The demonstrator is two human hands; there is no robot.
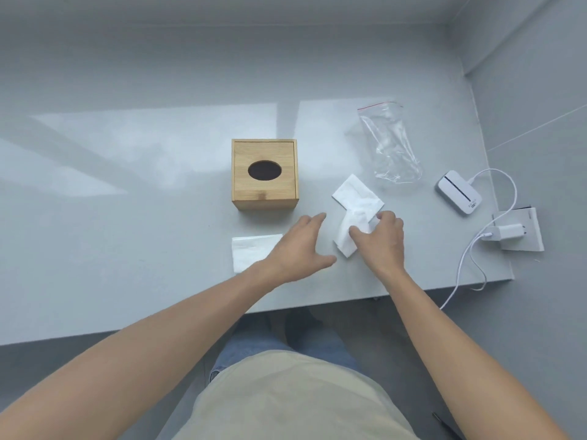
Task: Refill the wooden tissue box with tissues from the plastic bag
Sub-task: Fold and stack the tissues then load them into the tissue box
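Note:
The wooden tissue box stands upright on the grey table, lid on, its dark oval slot facing up. To its right lies a clear plastic bag with a red zip strip, looking flat. A white tissue lies in front of the bag, partly unfolded, and my right hand pinches its near end. My left hand hovers with fingers spread, just left of that tissue. A second folded tissue lies under the left wrist.
At the table's right end sit a small white device with a cable, a white charger plug and a white card. The table's near edge runs just below my hands. My legs are below it.

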